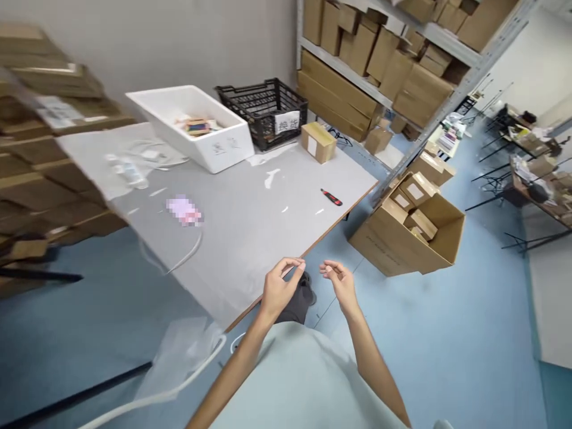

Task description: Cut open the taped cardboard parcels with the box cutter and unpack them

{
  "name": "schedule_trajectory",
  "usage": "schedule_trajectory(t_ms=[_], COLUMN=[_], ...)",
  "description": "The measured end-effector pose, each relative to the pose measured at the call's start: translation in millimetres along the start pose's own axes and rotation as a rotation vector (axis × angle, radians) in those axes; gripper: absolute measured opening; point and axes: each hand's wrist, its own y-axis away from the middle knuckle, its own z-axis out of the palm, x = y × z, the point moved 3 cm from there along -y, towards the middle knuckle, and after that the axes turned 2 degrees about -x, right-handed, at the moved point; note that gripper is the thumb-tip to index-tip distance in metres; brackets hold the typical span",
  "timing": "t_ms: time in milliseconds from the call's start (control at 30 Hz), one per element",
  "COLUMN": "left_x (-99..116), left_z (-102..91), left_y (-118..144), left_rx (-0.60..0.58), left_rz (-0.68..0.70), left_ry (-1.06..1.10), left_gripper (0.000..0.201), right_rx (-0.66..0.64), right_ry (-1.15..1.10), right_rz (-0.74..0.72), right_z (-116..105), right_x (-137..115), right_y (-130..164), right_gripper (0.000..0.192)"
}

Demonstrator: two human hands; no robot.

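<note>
My left hand (281, 286) is raised in front of me by the table's near edge, its fingers bent and the thumb tip close against the index fingertip. Nothing shows in it. To its right, my right hand (342, 286) hovers over the floor with fingers loosely curled and slightly apart, also without a visible object. The two hands do not touch. Closest on the grey table (241, 238) lies a red and black utility knife (331, 197). Farther back sits a small closed cardboard box (318, 143) with a white label.
A white bin (227, 149) with small items and a black crate (263, 134) stand at the table's back. A large open carton (379, 241) of smaller boxes is on the floor, right. Boxes fill the shelf (384, 98); stacked cartons (40, 149) stand left. A white cable (187, 256) hangs off the table.
</note>
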Motion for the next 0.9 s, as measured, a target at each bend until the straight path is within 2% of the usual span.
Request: schedule_trajectory(t_ms=[233,367,500,700,800,900], left_x=[7,10,14,4,-10,-28], left_z=[65.8,114.1,181.0,297.6,361.1,430.0], left_y=[-137,-199,-236,-265,-282,-310], left_rx=[-0.01,-0.088,-0.244,-0.492,-0.567,-0.591], left_rz=[0.001,-0.018,-0.035,-0.082,-0.09,-0.091], left_ry=[0.064,0.087,0.101,0.06,0.0,-0.029], left_gripper=[0.034,0.032,0.029,0.025,0.028,0.033], right_rx=[0.054,0.16,0.361,0.641,0.719,0.735], right_ry=[0.073,0.109,0.109,0.101,0.104,0.091], right_rz=[-0.023,-0.033,-0.009,0.05,0.057,0.079], right_z=[-44,-91,-166,-290,-353,-424], right_x=[-60,-84,-95,-89,-77,-61], right_y=[-121,-164,-176,-189,-213,-256], right_gripper=[0.056,0.055,0.057,0.067,0.071,0.072])
